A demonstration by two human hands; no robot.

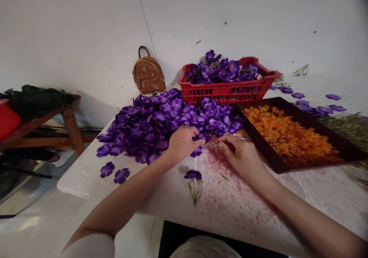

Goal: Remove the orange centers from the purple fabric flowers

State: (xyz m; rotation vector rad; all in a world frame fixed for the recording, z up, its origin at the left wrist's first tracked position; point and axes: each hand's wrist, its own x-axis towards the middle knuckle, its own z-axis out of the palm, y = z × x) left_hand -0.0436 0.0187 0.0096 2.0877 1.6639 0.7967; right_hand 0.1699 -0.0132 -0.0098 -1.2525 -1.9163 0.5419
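Note:
My left hand is at the front of a heap of purple artificial flower petals, its thumb and fingers closed on a purple flower piece. Just to the right, my right hand makes a pinch with thumb and forefinger; whatever is between its fingertips is too small to make out. Nearer to me lies a small purple flower with a bunch of thin green stems. One loose purple petal piece rests below my left fingers.
A red plastic crate of purple flowers stands behind the heap. At right, a dark tray holds orange flower pieces, with green stems beyond it. A brown backpack leans on the wall. Left is a wooden bench.

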